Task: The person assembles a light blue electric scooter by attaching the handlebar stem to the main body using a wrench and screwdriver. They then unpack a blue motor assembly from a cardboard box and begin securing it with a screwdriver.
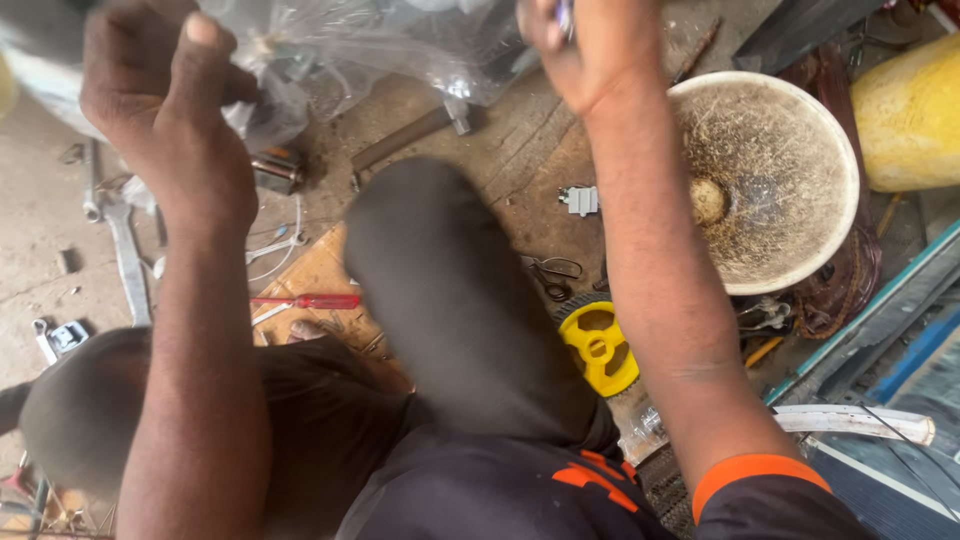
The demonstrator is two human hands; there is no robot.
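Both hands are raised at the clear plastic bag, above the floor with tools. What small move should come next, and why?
Probably the hands should pull apart a little to open the plastic bag. The left hand is closed on the bag's crumpled edge, the right hand is up at its other side pinching something small, and the bag looks bunched between them. What is inside cannot be seen clearly.

A dusty concrete floor [40, 230] carries the lot. On it lie a wrench [127, 262], a red-handled screwdriver [312, 301] resting on a cardboard piece [318, 272], a hammer [412, 132], scissors [553, 274], a small grey connector [580, 200], a yellow gear [598, 348] and a big white bowl [790, 150], beside a yellow container [910, 115].
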